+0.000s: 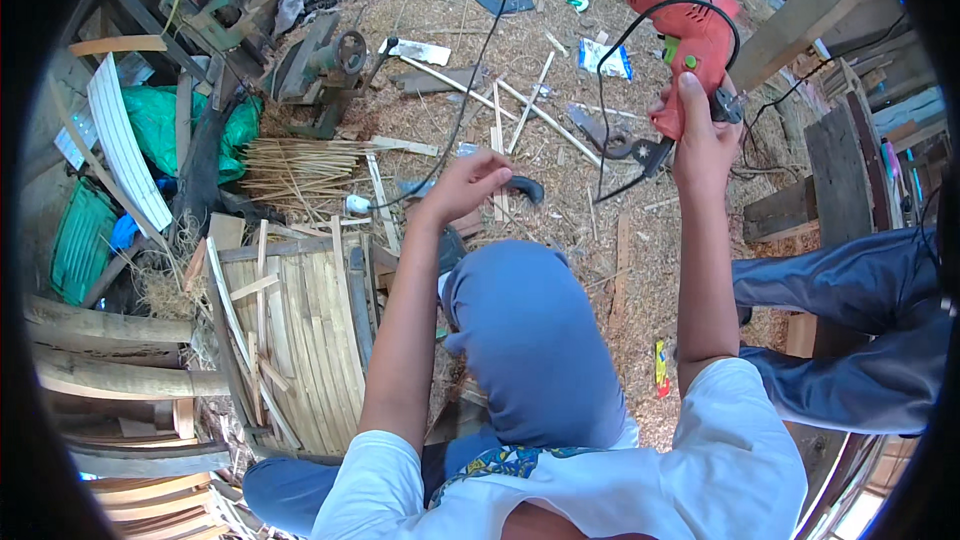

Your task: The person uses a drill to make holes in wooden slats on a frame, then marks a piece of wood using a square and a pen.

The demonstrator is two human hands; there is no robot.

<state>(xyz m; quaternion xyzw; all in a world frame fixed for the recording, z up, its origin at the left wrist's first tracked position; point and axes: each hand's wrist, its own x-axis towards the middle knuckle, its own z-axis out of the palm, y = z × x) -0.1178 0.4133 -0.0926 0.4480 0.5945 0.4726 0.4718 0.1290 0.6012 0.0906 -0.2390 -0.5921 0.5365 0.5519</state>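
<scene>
My right hand (700, 135) grips a red power drill (690, 20) by its handle, at the upper right. The drill's chuck points to the upper left, and its black cord (603, 70) loops over the body and down past the handle. Below the handle hangs a flat black piece (648, 162). Lower and to the left, my left hand (468, 185) is closed around a black curved piece (525, 189) that looks like a handle. Its other end is hidden by my fingers.
A slatted wooden panel (315, 315) lies left of my knee, with a bundle of thin sticks (300, 170) beyond. A black cord (470, 90) hangs down to a white fitting (358, 204). Another person's legs (850, 325) extend in from the right. Wood strips (545, 120) litter the ground.
</scene>
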